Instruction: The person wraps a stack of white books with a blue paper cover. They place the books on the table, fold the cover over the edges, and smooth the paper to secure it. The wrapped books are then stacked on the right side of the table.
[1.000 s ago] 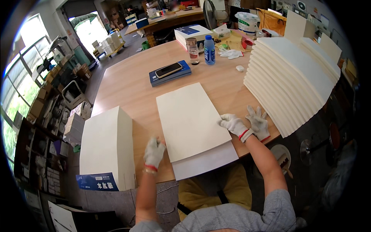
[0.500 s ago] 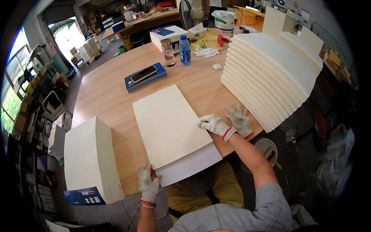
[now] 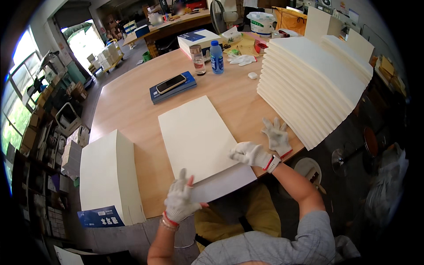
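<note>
A cream-coloured stack of large sheets or board (image 3: 196, 137) lies on the table in front of me, over a whiter sheet (image 3: 223, 184) that sticks out at its near edge. By its near left corner is my left hand (image 3: 180, 201), open, fingers spread, in a white knit glove with some bare fingertips. My right hand (image 3: 252, 154), also gloved, is over the near right part of the cream stack with its fingers curled together. Whether anything is between them is hidden. A loose white glove (image 3: 278, 136) lies just right of it.
A tall cream block of sheets (image 3: 99, 176) stands at left, a large fanned pile (image 3: 309, 84) at right. Farther back are a phone (image 3: 171, 83) on a blue box (image 3: 176, 92), a clear bottle (image 3: 198, 62), a blue bottle (image 3: 217, 58) and a white bucket (image 3: 260, 23).
My left hand has moved up and right from the stack's near left corner, its fingers spreading. My right hand has shifted slightly nearer me and curled. The whole view has shifted a little.
</note>
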`<state>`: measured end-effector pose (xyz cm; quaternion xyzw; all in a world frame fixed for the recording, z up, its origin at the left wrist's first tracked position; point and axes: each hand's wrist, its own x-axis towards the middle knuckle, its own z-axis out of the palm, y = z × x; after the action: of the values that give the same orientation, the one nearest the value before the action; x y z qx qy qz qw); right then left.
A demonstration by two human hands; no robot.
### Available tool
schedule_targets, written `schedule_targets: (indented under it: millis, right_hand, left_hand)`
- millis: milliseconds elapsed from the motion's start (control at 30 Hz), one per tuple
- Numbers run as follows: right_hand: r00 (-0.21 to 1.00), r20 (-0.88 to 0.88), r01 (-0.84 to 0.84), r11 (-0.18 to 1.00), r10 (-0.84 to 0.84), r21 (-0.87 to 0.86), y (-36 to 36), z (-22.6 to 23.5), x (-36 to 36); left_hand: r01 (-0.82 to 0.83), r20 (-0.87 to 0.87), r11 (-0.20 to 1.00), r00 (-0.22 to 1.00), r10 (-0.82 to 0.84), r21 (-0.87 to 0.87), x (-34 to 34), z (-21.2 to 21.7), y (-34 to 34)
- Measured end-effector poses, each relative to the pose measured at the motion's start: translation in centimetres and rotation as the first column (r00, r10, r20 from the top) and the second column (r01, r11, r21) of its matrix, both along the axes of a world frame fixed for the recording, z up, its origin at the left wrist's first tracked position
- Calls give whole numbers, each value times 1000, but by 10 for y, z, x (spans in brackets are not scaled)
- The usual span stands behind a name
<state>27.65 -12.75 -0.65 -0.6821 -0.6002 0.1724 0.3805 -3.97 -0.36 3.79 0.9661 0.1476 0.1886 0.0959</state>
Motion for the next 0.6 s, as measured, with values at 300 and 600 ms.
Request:
schedule_targets:
  millis: [300,600]
  right_hand:
    - [994,-76,-93,980,80,-178,-3,17,2]
    - [928,-373,-154,938,28,-311,-12,8,22]
  left_hand:
    - [15,-260,998,965,-31,-62,11,5,-2]
    - [-73,-180,987,983,47,-146,11,-17,18]
